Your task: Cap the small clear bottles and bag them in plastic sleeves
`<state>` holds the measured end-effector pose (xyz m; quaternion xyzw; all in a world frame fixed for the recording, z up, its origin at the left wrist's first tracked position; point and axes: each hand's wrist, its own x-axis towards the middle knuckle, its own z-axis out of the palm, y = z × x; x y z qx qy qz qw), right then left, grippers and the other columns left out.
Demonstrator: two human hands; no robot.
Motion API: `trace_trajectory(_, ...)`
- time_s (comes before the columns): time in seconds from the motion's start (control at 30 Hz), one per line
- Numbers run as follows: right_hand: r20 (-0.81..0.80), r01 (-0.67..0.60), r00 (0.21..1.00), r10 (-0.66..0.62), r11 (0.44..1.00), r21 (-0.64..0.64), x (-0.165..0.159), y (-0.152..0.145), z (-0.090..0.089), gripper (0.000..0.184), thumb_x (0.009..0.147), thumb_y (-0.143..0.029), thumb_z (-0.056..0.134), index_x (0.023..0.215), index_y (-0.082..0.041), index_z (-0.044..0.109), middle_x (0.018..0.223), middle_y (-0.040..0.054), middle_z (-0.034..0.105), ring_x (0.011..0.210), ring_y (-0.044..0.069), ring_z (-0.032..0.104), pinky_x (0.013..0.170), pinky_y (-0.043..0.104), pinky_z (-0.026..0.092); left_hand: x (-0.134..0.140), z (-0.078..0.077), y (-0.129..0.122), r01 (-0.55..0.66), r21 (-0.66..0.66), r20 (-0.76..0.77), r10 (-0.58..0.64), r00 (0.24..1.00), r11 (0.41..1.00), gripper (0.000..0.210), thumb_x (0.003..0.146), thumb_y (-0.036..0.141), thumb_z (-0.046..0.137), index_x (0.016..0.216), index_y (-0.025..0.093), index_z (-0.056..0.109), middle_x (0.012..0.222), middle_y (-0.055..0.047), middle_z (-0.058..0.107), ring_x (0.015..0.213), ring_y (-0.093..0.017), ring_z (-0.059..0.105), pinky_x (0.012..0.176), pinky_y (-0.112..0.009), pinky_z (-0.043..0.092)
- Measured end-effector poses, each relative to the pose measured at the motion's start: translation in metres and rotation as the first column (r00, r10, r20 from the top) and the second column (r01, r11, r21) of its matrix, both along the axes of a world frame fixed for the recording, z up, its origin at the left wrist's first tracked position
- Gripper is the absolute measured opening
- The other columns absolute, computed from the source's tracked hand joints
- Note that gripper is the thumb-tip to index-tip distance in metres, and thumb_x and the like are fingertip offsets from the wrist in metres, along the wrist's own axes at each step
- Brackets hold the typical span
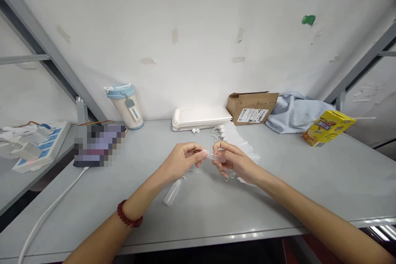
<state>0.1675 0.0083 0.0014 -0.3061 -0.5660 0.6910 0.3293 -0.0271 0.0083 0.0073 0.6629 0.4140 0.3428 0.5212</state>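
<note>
Above the middle of the table, both hands are closed on a small translucent plastic bottle (pixel 216 157). My left hand (pixel 188 157) pinches its left end, where a thin white cord shows. My right hand (pixel 230 159) grips the bottle's body from the right, its fingers hiding part of it. A similar clear bottle (pixel 172 192) with a white top and cord lies below my left hand. Behind my right hand spreads a row of white bottles (pixel 236 138) with cords, partly covered by the hand. Two small white pieces (pixel 196 131) lie farther back.
White flat boxes (pixel 201 117) and a cardboard box (pixel 253 109) stand against the wall, beside a light blue cloth (pixel 298 111). A yellow drink carton (pixel 329 128) with a straw is at right. To the left are a tumbler (pixel 128 107), a blurred phone (pixel 100 146) and a power strip (pixel 46 148).
</note>
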Motion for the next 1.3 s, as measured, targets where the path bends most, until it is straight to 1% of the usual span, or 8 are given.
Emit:
trace_trajectory(0.17,0.004,0.009,1.0,-0.009,1.0,-0.014,0.001,0.0,0.003,0.003,0.081,-0.023,0.044,0.079,-0.022,0.042,0.063,-0.0041,0.043,0.05,0.008,0.035,0.048,0.021,0.034,0.0,-0.001,0.001,-0.017,-0.048,0.028,0.019,0.999,0.999,0.028,0.076,0.04,0.06,0.09,0.016,0.065,0.075,-0.002,0.06,0.063,-0.012,0.054,0.064,-0.027,0.044)
trace_trajectory(0.33,0.017,-0.01,1.0,0.01,1.0,-0.002,0.001,0.0,0.003,0.003,0.08,-0.025,0.044,0.081,-0.022,0.043,0.061,-0.0049,0.041,0.051,0.008,0.033,0.046,0.02,0.034,0.0,-0.004,0.001,0.007,-0.106,0.012,-0.006,1.0,0.994,0.039,0.08,0.049,0.052,0.067,0.013,0.06,0.067,-0.003,0.059,0.056,-0.012,0.054,0.059,-0.027,0.044)
trace_trajectory(0.57,0.007,-0.015,1.0,0.015,0.999,-0.052,0.001,0.0,0.004,0.004,0.084,-0.028,0.042,0.083,-0.023,0.042,0.061,-0.0064,0.037,0.048,0.007,0.029,0.046,0.02,0.032,0.002,0.002,-0.002,-0.031,-0.022,-0.009,0.031,0.999,0.999,0.026,0.078,0.038,0.059,0.087,0.014,0.064,0.07,0.0,0.058,0.061,-0.011,0.054,0.064,-0.026,0.044)
trace_trajectory(0.73,0.037,-0.011,0.999,0.01,1.0,0.017,0.001,0.0,0.003,0.007,0.087,-0.031,0.04,0.086,-0.023,0.041,0.061,-0.0068,0.036,0.048,0.007,0.029,0.047,0.02,0.032,0.004,0.0,-0.002,0.008,-0.167,0.043,0.0,0.999,0.986,0.036,0.081,0.046,0.052,0.067,0.013,0.058,0.068,-0.002,0.057,0.055,-0.011,0.054,0.056,-0.027,0.045)
trace_trajectory(0.83,0.105,0.014,0.994,-0.031,0.987,0.161,0.002,0.0,0.001,0.011,0.088,-0.034,0.042,0.089,-0.024,0.041,0.061,-0.0066,0.038,0.051,0.008,0.035,0.05,0.022,0.036,0.005,-0.001,-0.003,-0.004,-0.207,0.095,0.024,0.995,0.978,0.034,0.08,0.043,0.054,0.064,0.013,0.056,0.062,0.0,0.053,0.054,-0.011,0.052,0.053,-0.025,0.045)
trace_trajectory(1.03,0.363,0.055,0.887,-0.285,0.847,0.529,0.004,0.001,-0.004,0.02,0.089,-0.036,0.043,0.102,-0.022,0.047,0.074,-0.0012,0.05,0.065,0.012,0.049,0.06,0.026,0.039,0.006,-0.005,-0.002,-0.072,-0.292,0.116,0.11,0.987,0.954,0.036,0.079,0.045,0.055,0.067,0.012,0.059,0.056,0.001,0.049,0.05,-0.01,0.048,0.046,-0.023,0.041)
trace_trajectory(1.13,0.386,0.061,0.865,-0.321,0.83,0.554,0.003,0.001,-0.005,0.022,0.09,-0.035,0.041,0.102,-0.02,0.05,0.063,-0.0037,0.047,0.058,0.011,0.047,0.056,0.025,0.037,0.006,-0.008,-0.001,-0.043,-0.261,0.144,0.083,0.986,0.964,0.035,0.078,0.044,0.057,0.066,0.012,0.059,0.06,-0.001,0.052,0.053,-0.01,0.05,0.05,-0.024,0.043)
trace_trajectory(1.3,0.341,0.123,0.892,-0.298,0.884,0.452,0.001,0.002,-0.004,0.024,0.089,-0.038,0.04,0.091,-0.017,0.053,0.057,-0.0058,0.042,0.05,0.009,0.043,0.051,0.023,0.035,0.007,-0.009,0.0,-0.065,-0.092,0.078,0.072,0.994,0.994,0.023,0.074,0.037,0.064,0.076,0.014,0.061,0.065,0.002,0.053,0.056,-0.01,0.054,0.059,-0.024,0.044)
